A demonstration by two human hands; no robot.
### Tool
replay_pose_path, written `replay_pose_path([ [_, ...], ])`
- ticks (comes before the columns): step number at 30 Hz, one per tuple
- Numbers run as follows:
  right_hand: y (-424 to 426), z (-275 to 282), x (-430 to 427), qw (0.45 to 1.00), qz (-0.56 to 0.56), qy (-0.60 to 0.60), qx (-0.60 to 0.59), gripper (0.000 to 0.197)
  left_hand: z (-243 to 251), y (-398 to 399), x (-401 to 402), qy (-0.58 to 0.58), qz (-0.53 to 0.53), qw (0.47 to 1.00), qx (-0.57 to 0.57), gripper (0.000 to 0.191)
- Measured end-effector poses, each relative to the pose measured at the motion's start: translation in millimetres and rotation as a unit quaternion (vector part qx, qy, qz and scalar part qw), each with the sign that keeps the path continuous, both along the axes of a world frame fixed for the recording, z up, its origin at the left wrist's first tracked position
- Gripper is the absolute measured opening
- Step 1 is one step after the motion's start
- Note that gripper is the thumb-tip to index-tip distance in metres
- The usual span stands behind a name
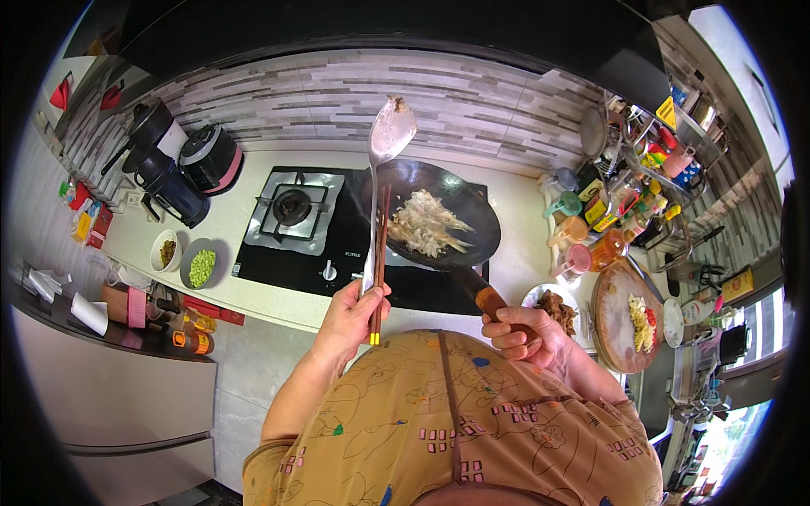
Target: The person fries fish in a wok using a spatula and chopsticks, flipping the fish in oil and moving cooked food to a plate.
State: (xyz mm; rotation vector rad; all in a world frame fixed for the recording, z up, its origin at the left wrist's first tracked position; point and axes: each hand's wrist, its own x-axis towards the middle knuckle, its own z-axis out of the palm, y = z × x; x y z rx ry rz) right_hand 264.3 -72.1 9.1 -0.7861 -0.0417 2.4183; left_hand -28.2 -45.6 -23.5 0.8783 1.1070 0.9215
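My left hand (352, 316) grips a metal wok spatula (390, 129) together with a pair of brown chopsticks (381, 253) with yellow ends. The spatula's blade points up and away from me, with food residue at its tip. My right hand (528, 332) is closed around the wooden handle (487, 302) of a dark wok (481, 215). Pale, broken-looking fish (430, 221) lies in the wok, with tail ends toward the right. The wok sits over the right side of a black gas hob (304, 269); the burner under it is hidden.
To the left are a bare burner (292, 207), a bowl of chopped green vegetable (202, 268), a smaller bowl (166, 250) and a rice cooker (211, 158). Rightward stand seasoning jars (573, 229), a plate of brown food (557, 311) and a round chopping board (610, 316) bearing chopped ingredients.
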Motion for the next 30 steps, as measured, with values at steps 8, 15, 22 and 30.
replay_pose_path([
  [8, 0, 6, 4, 1.0, -0.017, 0.012, -0.012, 0.018, 2, 1, 0, 0.0, 0.005, 1.0, 0.004, 0.017],
  [15, -7, 18, 3, 0.999, -0.022, 0.037, -0.029, 0.018, 1, 1, 1, -0.016, -0.006, 0.999, 0.042, 0.016],
  [22, -13, 26, 1, 0.998, -0.032, 0.027, -0.037, 0.019, 3, 0, 0, -0.021, -0.015, 1.0, 0.016, 0.014],
  [30, -7, 29, -1, 0.998, -0.038, 0.028, -0.045, 0.02, 2, -4, 1, -0.014, -0.005, 0.999, 0.029, 0.015],
])
